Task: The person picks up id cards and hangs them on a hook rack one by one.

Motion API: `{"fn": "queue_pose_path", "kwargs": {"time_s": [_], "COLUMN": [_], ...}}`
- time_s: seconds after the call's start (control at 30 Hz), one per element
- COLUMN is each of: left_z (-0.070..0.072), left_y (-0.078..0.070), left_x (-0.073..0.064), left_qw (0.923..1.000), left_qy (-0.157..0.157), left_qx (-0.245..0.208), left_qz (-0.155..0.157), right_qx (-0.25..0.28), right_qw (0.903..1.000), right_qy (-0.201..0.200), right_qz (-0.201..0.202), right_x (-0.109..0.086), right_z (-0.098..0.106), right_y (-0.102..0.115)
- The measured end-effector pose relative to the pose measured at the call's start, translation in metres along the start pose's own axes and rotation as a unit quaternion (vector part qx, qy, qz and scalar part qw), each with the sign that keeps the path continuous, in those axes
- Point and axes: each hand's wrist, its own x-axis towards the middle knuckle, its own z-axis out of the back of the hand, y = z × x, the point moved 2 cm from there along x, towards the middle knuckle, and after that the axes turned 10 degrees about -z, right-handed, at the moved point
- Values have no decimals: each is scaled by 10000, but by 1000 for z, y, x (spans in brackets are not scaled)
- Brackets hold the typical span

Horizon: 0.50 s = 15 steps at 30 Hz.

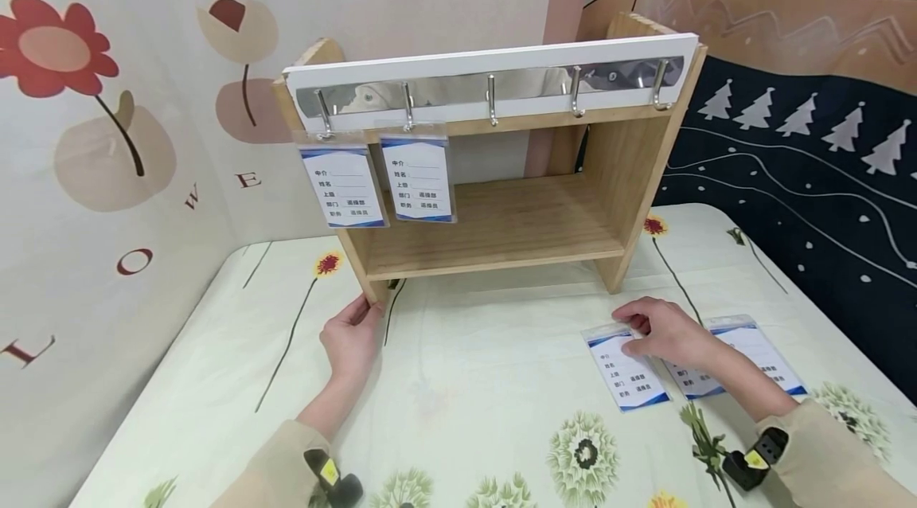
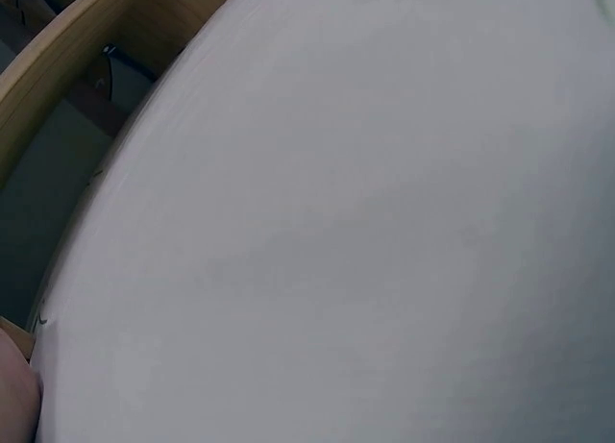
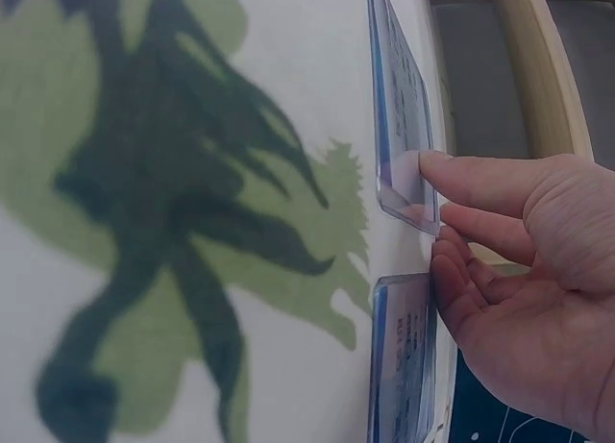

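Beige sleeves (image 1: pixel 268 466), black wrist cameras (image 1: pixel 772 443)

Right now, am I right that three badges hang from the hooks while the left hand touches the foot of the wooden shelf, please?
Not three: the head view shows only two badges hanging from the hooks, while the left hand touches the foot of the wooden shelf.

White, blue-edged badges (image 1: pixel 632 381), tan wood-grained rack (image 1: pixel 494 225), pale-green flower-printed cloth (image 1: pixel 487 357), beige sleeves (image 1: pixel 834 456)
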Motion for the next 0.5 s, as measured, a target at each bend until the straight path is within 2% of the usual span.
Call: {"fn": "queue_pose_path", "kwargs": {"time_s": [0.5], "left_z": [0], "left_y": [2], "left_x": [1], "left_qw": [10000], "left_qy": [28], "left_qx": [49], "left_qz": [18], "right_qx": [45], "right_qw": [10000], "right_qy": [64], "right_qz": [-19], "right_x": [0], "right_z": [0], "right_y": [2]}}
